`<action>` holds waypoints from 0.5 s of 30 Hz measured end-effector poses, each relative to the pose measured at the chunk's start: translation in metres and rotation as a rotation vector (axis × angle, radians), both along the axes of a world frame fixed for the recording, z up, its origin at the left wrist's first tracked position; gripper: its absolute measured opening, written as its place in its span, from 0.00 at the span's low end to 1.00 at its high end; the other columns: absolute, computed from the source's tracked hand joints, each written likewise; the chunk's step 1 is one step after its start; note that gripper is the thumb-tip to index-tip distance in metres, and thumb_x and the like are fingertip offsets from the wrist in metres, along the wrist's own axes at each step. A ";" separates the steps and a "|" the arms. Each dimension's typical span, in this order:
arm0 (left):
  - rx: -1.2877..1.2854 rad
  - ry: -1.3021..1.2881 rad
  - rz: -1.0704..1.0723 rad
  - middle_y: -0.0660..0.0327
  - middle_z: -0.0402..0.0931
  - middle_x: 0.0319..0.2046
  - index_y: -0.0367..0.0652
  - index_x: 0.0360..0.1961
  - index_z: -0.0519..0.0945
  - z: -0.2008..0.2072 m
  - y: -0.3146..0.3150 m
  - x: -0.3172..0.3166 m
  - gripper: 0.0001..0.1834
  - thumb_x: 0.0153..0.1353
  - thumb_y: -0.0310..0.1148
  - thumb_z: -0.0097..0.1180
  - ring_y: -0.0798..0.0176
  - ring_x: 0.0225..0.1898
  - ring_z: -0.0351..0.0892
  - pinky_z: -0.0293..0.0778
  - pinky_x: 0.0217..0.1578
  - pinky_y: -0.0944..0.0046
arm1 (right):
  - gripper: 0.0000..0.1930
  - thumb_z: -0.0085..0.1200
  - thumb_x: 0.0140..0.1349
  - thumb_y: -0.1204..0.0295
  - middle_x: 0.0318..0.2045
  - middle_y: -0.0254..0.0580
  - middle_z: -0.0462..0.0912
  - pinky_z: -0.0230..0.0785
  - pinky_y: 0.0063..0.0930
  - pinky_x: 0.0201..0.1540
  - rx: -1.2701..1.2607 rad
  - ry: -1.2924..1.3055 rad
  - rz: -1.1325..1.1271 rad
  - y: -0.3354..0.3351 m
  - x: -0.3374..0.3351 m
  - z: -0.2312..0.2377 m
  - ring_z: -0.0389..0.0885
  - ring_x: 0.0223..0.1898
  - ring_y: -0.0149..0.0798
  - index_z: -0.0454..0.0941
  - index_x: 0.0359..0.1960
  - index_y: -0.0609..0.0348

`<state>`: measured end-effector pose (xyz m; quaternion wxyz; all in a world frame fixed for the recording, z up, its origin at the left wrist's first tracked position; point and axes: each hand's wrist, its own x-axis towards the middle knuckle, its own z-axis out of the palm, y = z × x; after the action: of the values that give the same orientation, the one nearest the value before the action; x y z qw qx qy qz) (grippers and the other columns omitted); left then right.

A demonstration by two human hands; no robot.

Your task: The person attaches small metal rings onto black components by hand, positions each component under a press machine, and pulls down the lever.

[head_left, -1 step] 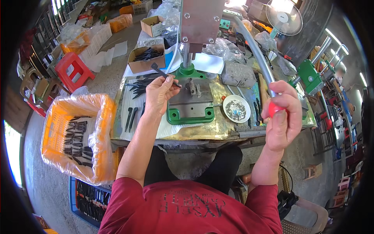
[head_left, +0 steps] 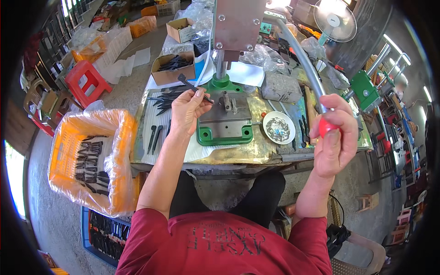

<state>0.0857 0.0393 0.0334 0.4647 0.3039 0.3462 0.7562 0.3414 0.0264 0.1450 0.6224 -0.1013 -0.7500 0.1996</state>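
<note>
My left hand pinches a slim black plastic part with a broad end, held left of a small metal fixture on the press. The fixture stands on a steel plate over the green base. My right hand is wrapped round the red ball knob of the press's long metal lever, raised to the right. More black parts lie beside my left hand on white foam sheeting. A white bowl of small metal pieces sits right of the base.
An orange plastic-lined crate with black parts stands at the left. A cardboard box of black pieces is at the table's back left. A grey wrapped block and tools lie right of the press. Behind are a red stool and a fan.
My right hand and the red knob have shifted very slightly to the right. My left hand keeps the black part in the same place.
</note>
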 end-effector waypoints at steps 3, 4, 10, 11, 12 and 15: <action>0.015 -0.010 -0.004 0.58 0.73 0.26 0.38 0.31 0.72 0.001 -0.009 0.000 0.06 0.53 0.29 0.49 0.66 0.26 0.75 0.74 0.26 0.73 | 0.16 0.45 0.55 0.63 0.40 0.52 0.67 0.61 0.13 0.21 0.096 0.046 -0.025 0.004 -0.001 0.002 0.66 0.18 0.24 0.68 0.34 0.66; 0.013 -0.012 0.003 0.58 0.73 0.26 0.38 0.31 0.72 0.001 -0.012 -0.001 0.06 0.53 0.29 0.49 0.66 0.26 0.75 0.74 0.26 0.73 | 0.16 0.45 0.55 0.63 0.40 0.52 0.67 0.61 0.14 0.21 0.091 0.076 -0.026 0.004 -0.002 0.003 0.67 0.18 0.24 0.68 0.34 0.66; 0.010 0.036 0.037 0.58 0.74 0.27 0.38 0.31 0.72 0.000 -0.027 -0.006 0.07 0.53 0.30 0.50 0.66 0.26 0.75 0.74 0.26 0.73 | 0.17 0.44 0.55 0.64 0.43 0.55 0.65 0.63 0.14 0.20 0.113 0.102 -0.058 0.000 -0.003 0.004 0.69 0.19 0.27 0.65 0.40 0.65; 0.020 0.049 0.042 0.58 0.74 0.27 0.37 0.31 0.73 -0.001 -0.029 -0.008 0.07 0.53 0.30 0.50 0.66 0.26 0.75 0.74 0.27 0.73 | 0.17 0.44 0.55 0.64 0.43 0.55 0.65 0.63 0.14 0.20 0.112 0.101 -0.050 0.000 -0.005 0.004 0.69 0.19 0.27 0.65 0.40 0.65; 0.030 0.062 0.045 0.58 0.74 0.27 0.37 0.31 0.73 -0.002 -0.031 -0.010 0.07 0.53 0.30 0.50 0.67 0.26 0.75 0.74 0.27 0.73 | 0.17 0.44 0.55 0.64 0.44 0.56 0.64 0.64 0.15 0.20 0.135 0.135 -0.053 0.000 -0.007 0.004 0.69 0.20 0.28 0.65 0.41 0.66; 0.047 0.103 0.066 0.58 0.73 0.27 0.37 0.31 0.73 -0.001 -0.041 -0.020 0.08 0.53 0.30 0.50 0.68 0.26 0.75 0.74 0.27 0.72 | 0.18 0.41 0.56 0.65 0.47 0.59 0.62 0.67 0.17 0.22 0.175 0.171 -0.059 0.003 -0.005 0.003 0.72 0.26 0.32 0.62 0.44 0.66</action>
<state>0.0656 -0.0017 0.0327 0.4139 0.3417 0.3617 0.7623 0.3363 0.0296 0.1476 0.6960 -0.0513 -0.7056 0.1227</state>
